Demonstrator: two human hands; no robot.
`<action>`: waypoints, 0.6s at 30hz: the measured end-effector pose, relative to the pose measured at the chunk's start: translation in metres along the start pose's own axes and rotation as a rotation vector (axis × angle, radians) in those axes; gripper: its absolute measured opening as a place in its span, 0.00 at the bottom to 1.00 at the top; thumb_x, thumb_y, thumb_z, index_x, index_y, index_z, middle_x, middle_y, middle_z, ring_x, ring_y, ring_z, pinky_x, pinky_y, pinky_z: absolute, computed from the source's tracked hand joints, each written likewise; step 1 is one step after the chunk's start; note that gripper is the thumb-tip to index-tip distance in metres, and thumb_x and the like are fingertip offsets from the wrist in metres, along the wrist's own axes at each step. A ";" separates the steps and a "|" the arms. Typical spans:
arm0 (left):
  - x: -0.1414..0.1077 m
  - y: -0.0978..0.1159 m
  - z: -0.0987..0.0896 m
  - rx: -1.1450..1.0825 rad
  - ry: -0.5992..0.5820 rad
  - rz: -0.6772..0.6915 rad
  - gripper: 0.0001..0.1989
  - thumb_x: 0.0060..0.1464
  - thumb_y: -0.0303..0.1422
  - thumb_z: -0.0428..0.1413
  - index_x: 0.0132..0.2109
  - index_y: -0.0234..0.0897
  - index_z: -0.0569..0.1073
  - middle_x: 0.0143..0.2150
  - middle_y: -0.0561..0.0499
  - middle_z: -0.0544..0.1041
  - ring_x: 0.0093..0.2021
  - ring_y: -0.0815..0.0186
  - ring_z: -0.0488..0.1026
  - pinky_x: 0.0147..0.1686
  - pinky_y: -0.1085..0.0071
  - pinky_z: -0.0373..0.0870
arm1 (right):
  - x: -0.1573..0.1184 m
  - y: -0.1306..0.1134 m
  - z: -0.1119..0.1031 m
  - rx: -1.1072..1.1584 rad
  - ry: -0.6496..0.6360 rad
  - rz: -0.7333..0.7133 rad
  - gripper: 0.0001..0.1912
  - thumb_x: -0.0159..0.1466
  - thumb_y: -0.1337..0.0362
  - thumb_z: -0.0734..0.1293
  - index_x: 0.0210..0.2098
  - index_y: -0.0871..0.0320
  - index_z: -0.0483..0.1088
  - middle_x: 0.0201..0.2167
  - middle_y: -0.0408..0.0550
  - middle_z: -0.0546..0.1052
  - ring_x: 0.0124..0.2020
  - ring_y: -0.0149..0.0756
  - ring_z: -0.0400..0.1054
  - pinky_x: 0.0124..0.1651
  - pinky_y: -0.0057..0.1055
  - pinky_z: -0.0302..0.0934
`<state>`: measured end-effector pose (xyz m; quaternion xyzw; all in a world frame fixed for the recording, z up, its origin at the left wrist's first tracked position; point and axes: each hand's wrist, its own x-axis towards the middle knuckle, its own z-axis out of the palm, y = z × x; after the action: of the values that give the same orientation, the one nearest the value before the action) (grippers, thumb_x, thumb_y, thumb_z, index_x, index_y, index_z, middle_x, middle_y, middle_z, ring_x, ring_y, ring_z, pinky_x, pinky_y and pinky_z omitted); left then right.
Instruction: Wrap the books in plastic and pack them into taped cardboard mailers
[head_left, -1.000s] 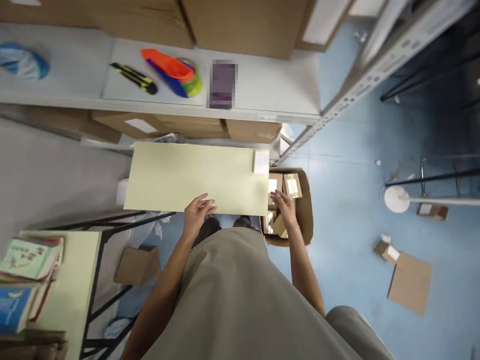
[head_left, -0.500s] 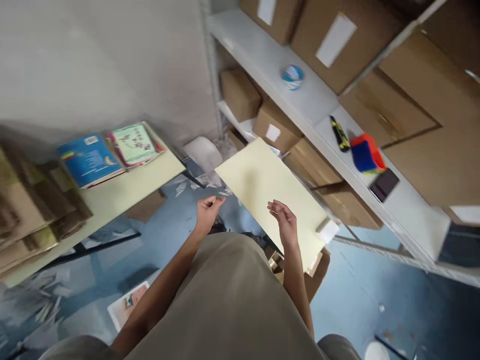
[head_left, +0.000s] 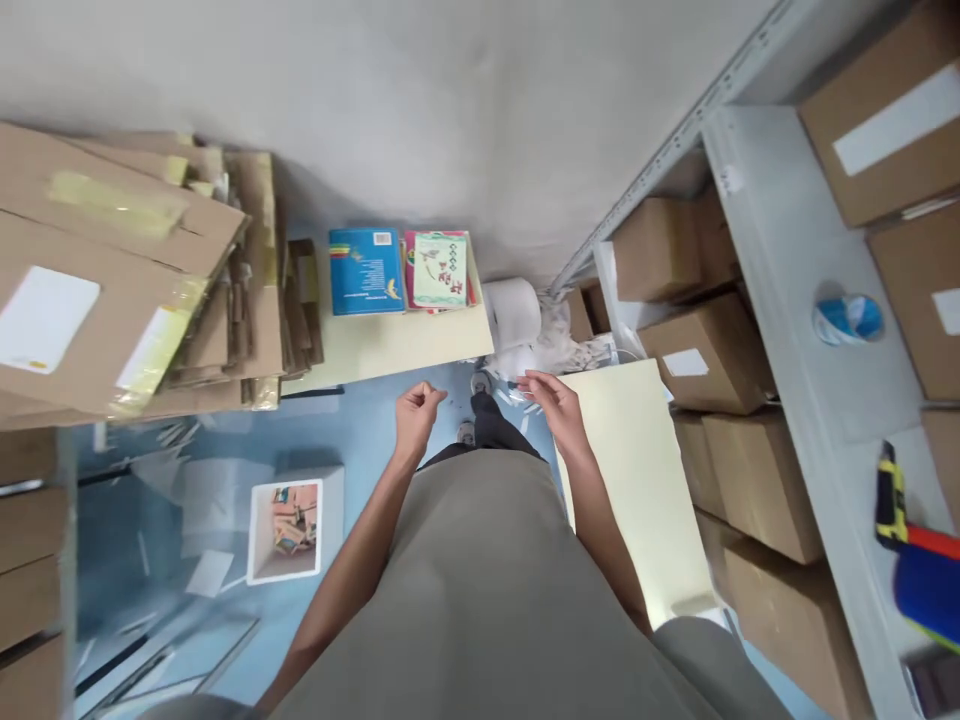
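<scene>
My left hand (head_left: 417,418) hangs over the blue floor with its fingers curled together; whether anything small is inside cannot be seen. My right hand (head_left: 553,408) is beside the left edge of a pale yellow table (head_left: 634,470), its fingers extended and slightly apart, holding nothing visible. Ahead of both hands, a blue book (head_left: 366,272) and a stack topped by a green and pink book (head_left: 440,270) lie on another pale yellow table (head_left: 390,345) against the wall.
Flattened cardboard (head_left: 262,270) is piled at the left. A white bin (head_left: 322,530) of scraps stands on the floor. Boxes (head_left: 712,350) fill the right shelf (head_left: 795,330), with blue tape (head_left: 849,320) and a yellow cutter (head_left: 890,497). A white roll (head_left: 512,312) stands near the wall.
The view has turned left, so the books, tables and shelf appear farther right or rotated. More of the cardboard pile and the bin shows. Both hands keep nearly the same pose.
</scene>
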<state>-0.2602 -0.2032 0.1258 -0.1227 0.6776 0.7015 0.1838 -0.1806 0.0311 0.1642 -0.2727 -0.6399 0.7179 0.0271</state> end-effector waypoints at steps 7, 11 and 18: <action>0.077 0.028 -0.026 0.116 0.236 0.012 0.20 0.53 0.39 0.64 0.26 0.42 0.59 0.21 0.60 0.57 0.20 0.73 0.53 0.22 0.74 0.53 | 0.127 -0.002 0.058 -0.028 -0.243 0.002 0.29 0.64 0.39 0.75 0.52 0.54 0.81 0.49 0.53 0.86 0.50 0.45 0.82 0.58 0.43 0.75; 0.140 0.026 -0.026 0.203 0.203 0.006 0.15 0.54 0.44 0.65 0.33 0.39 0.71 0.33 0.51 0.78 0.29 0.67 0.74 0.32 0.71 0.73 | 0.212 0.027 0.088 -0.195 -0.206 -0.009 0.27 0.64 0.41 0.75 0.50 0.56 0.80 0.50 0.55 0.85 0.53 0.46 0.80 0.59 0.41 0.74; 0.291 -0.001 0.003 0.597 0.044 0.066 0.31 0.54 0.36 0.65 0.63 0.32 0.72 0.69 0.29 0.71 0.73 0.39 0.66 0.72 0.44 0.64 | 0.326 0.068 0.144 -0.743 -0.097 0.068 0.22 0.64 0.51 0.75 0.51 0.60 0.77 0.51 0.59 0.83 0.58 0.53 0.77 0.61 0.44 0.70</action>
<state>-0.5224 -0.1733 0.0028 -0.0562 0.8614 0.4738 0.1742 -0.4979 0.0148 -0.0105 -0.2505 -0.8478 0.4496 -0.1278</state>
